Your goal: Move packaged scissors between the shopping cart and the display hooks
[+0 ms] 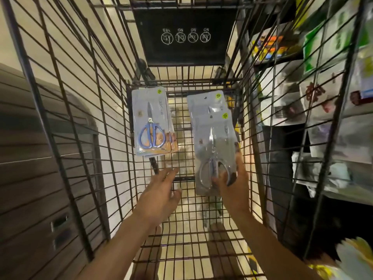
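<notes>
I look down into a black wire shopping cart (113, 122). A clear pack of blue-handled scissors (152, 122) lies flat on the cart's wire floor at the far left. My left hand (161, 190) reaches toward it with straight fingers, a short way below the pack and apart from it. My right hand (232, 178) grips the lower end of a blurred stack of packaged scissors (214, 138), two yellow stickers showing, held above the cart floor on the right.
The cart's folded black child-seat flap (184, 33) with warning icons stands at the far end. Shelves of packaged goods (327, 98) run along the right, outside the cart wall. A dark slatted panel (36, 158) is on the left.
</notes>
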